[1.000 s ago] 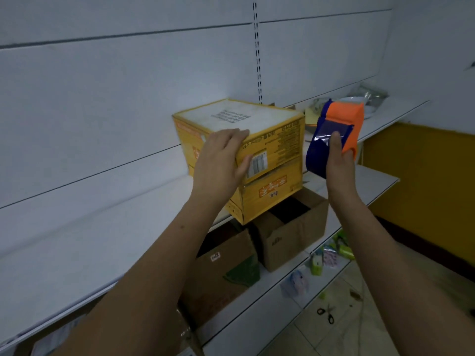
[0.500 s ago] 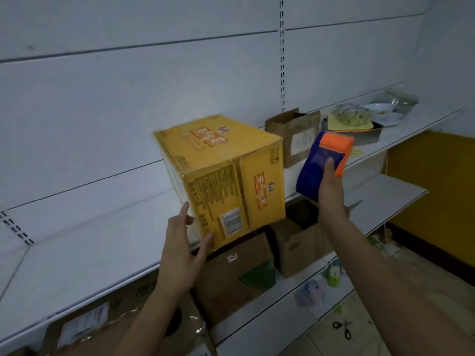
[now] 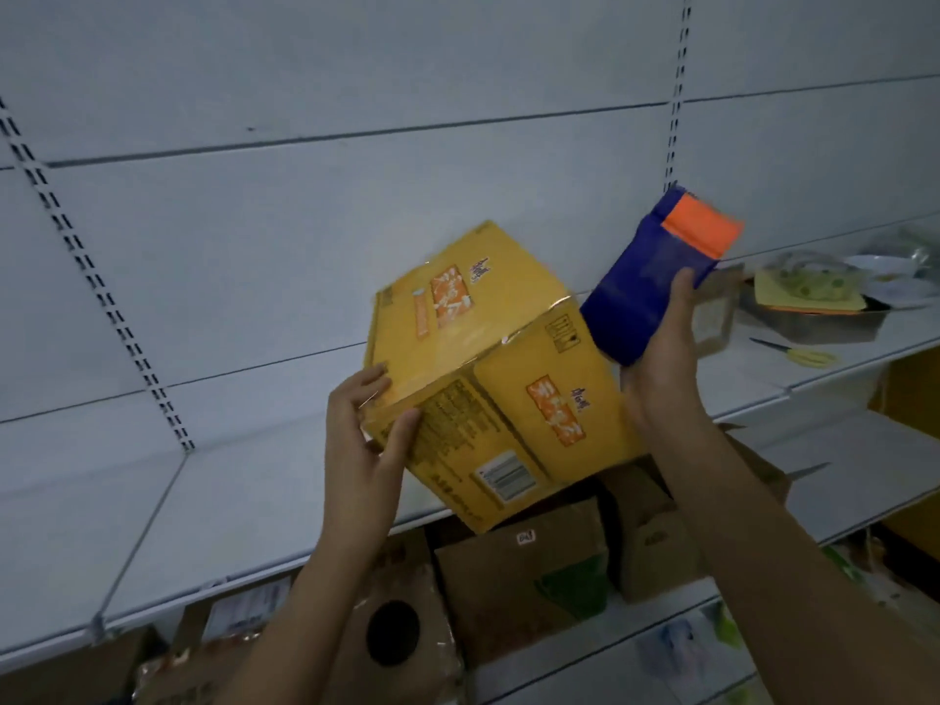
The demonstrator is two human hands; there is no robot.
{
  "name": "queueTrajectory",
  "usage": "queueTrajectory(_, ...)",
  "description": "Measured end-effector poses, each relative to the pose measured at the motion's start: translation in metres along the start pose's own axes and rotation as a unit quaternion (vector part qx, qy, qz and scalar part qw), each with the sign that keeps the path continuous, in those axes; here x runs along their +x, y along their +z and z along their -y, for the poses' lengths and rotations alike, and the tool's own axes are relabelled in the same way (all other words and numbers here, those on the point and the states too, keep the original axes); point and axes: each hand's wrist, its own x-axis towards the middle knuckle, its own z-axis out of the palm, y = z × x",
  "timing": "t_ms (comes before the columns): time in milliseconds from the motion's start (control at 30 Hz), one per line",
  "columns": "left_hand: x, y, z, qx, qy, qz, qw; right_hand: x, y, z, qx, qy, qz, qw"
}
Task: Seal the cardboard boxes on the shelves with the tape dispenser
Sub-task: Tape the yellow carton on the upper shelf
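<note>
This looks like a shop or its stockroom: long white metal gondola shelves (image 3: 229, 511) run along a white slotted back panel (image 3: 458, 84), with plain brown cardboard cartons (image 3: 519, 582) stored on the shelf below.

Your L hand (image 3: 363, 440) grips the yellow box (image 3: 488, 379) at its near-left corner, thumb in front; R hand (image 3: 661, 368) is curled round the tape dispenser (image 3: 646, 292), both forearms raised.
</note>
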Motion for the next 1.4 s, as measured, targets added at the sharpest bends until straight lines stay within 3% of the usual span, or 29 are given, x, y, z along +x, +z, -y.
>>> queueTrajectory(233, -0.033, -0.073, 0.050, 0.057, -0.055, -0.015, 0.997, -0.015, 0.022, -0.002, 0.035, -0.034, 0.034, 0.998)
queueTrajectory(667, -0.041, -0.085, 0.051, 0.121, -0.048, 0.002, 0.991, -0.048, 0.044, -0.003, 0.121, -0.046, 0.078, 0.989)
queueTrajectory(767, -0.046, -0.082, 0.033, 0.136, -0.063, -0.079, 0.986, -0.067, 0.061, -0.003, 0.156, -0.031, 0.115, 0.980)
queueTrajectory(900, -0.022, -0.081, -0.013, 0.027, -0.134, -0.265, 0.955, -0.092, 0.093, -0.020, 0.151, 0.018, 0.163, 0.975)
queueTrajectory(1000, -0.009, -0.099, -0.036, 0.049, -0.103, -0.312, 0.943, -0.105, 0.114, -0.032, 0.189, 0.076, 0.191, 0.960)
queueTrajectory(1100, -0.004, -0.121, -0.043, 0.069, -0.129, -0.332, 0.932, -0.119, 0.136, -0.039, 0.188, 0.107, 0.233, 0.948)
queueTrajectory(1200, 0.001, -0.148, -0.033, 0.111, -0.156, -0.308, 0.932, -0.129, 0.151, -0.050, 0.144, 0.107, 0.284, 0.942)
queueTrajectory(1300, 0.030, -0.185, -0.020, 0.163, -0.191, -0.236, 0.939, -0.127, 0.154, -0.051, 0.135, 0.108, 0.301, 0.938)
queueTrajectory(1400, 0.062, -0.205, -0.032, 0.363, -0.218, -0.171, 0.889, -0.116, 0.149, -0.043, 0.159, 0.095, 0.268, 0.946)
